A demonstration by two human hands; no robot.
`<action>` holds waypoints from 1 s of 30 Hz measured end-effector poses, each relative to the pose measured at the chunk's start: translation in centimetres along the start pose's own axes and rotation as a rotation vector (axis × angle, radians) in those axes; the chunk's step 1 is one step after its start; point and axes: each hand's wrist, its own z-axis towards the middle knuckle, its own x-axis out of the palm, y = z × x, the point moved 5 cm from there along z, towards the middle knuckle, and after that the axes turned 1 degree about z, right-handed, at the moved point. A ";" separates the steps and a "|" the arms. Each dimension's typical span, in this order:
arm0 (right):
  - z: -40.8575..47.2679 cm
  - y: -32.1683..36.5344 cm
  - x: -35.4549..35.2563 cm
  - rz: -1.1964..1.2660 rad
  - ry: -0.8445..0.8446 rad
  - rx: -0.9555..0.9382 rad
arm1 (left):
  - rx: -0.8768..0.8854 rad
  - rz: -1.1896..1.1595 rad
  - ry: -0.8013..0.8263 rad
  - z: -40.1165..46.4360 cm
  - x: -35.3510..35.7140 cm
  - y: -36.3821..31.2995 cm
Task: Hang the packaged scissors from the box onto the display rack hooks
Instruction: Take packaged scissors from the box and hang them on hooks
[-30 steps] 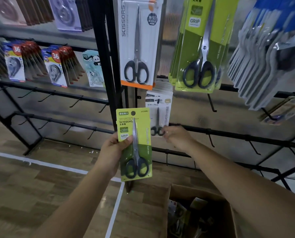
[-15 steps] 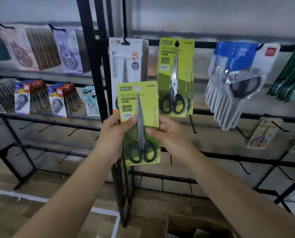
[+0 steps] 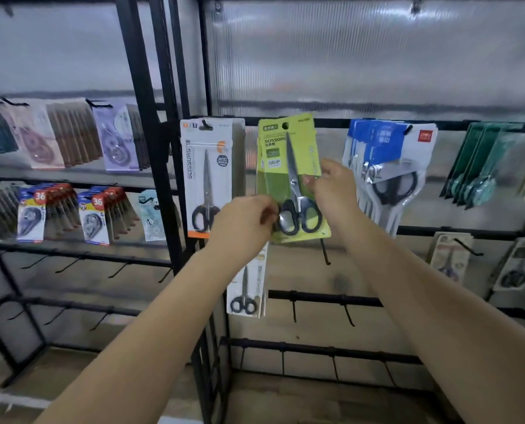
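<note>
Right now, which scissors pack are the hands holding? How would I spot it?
Find the black display rack and its top bar. Between the white scissors pack and the blue packs is the green scissors pack, the only bright green one, tilted, pinched by both hands.

The lime-green card scissors pack (image 3: 292, 179) reads "SCISSORS" and "GRIP"; left of it, the white card pack (image 3: 207, 179) reads "SCISSORS"; farther left, blue-and-red tape packs (image 3: 33, 215) show "36".

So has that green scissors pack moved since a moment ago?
Yes. The green cardboard scissors pack has gone up and right, from below the white scissors pack to level beside it.
</note>
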 end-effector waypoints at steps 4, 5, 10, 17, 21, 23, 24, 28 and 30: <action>0.5 -0.2 0.6 -0.005 0.008 -0.031 | 0.029 0.039 0.002 0.1 0.6 -0.6; 0.4 -0.2 0.7 0.001 0.020 -0.050 | 0.027 0.034 -0.007 0.0 0.5 -0.5; -0.6 -0.9 0.5 -0.062 0.046 -0.163 | 0.008 0.039 0.022 -0.8 1.0 0.2; -3.3 -3.1 -1.2 -0.604 0.011 -0.218 | 0.071 0.143 -0.002 -1.4 1.0 -1.1; -4.9 -4.1 -2.8 -0.769 0.050 -0.234 | 0.146 0.164 -0.025 -1.4 2.2 -3.1; -5.7 -4.9 -3.9 -0.820 0.102 -0.242 | 0.204 0.124 -0.024 -1.7 3.6 -4.5; -6.1 -5.5 -4.5 -0.843 0.129 -0.237 | 0.232 0.104 -0.013 -1.9 4.5 -5.2; -8.4 -8.8 -8.0 -0.891 0.183 -0.185 | 0.284 0.111 0.063 -3.3 9.4 -7.5; -9.4 -10.8 -10.4 -0.904 0.187 -0.128 | 0.262 0.087 0.157 -3.8 12.2 -8.6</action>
